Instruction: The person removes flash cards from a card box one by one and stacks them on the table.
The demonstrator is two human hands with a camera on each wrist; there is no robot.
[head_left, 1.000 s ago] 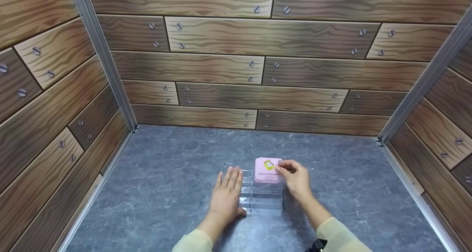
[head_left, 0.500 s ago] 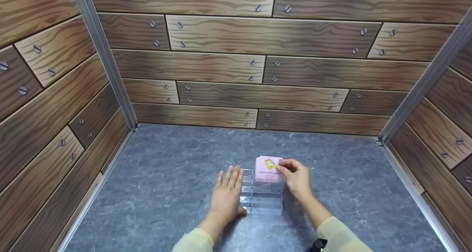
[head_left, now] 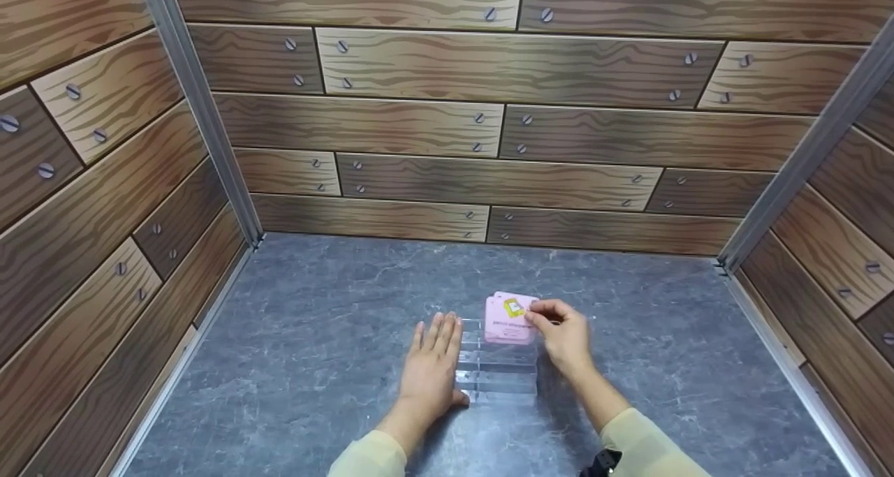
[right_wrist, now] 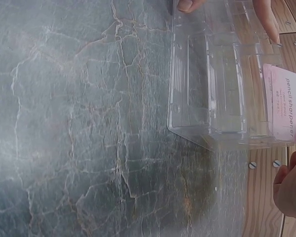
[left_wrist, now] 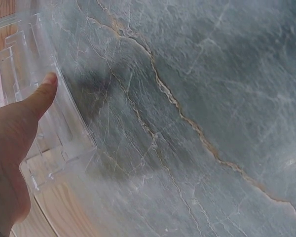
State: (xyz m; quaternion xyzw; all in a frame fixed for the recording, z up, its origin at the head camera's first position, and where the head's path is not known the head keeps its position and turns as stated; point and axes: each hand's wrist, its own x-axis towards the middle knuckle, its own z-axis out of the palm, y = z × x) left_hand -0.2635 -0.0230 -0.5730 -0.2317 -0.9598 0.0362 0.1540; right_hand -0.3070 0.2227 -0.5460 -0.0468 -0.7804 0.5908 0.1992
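A clear plastic tiered rack (head_left: pixel 499 383) stands on the grey marbled tabletop. My left hand (head_left: pixel 427 372) lies along its left side with straight fingers, and in the left wrist view the thumb (left_wrist: pixel 42 96) reaches across the rack's front. At the rear tier, my right hand (head_left: pixel 564 337) pinches the right edge of a pink card (head_left: pixel 508 327) between thumb and forefinger. The card bears a yellow picture and, in the right wrist view, the printed words "pencil sharpener". A second pink edge (head_left: pixel 513 295) shows just behind it. The card's lower part sits inside the rack.
Wood-plank-patterned walls (head_left: pixel 419 128) close off the back and both sides, with grey metal posts (head_left: pixel 202 114) at the corners. Grey tabletop (head_left: pixel 314 309) surrounds the rack. A small black device (head_left: pixel 601 463) sits by the right sleeve.
The pink card has tilted slightly in my right fingers, and a second pink edge now shows offset behind its top. My left hand has stayed against the rack.
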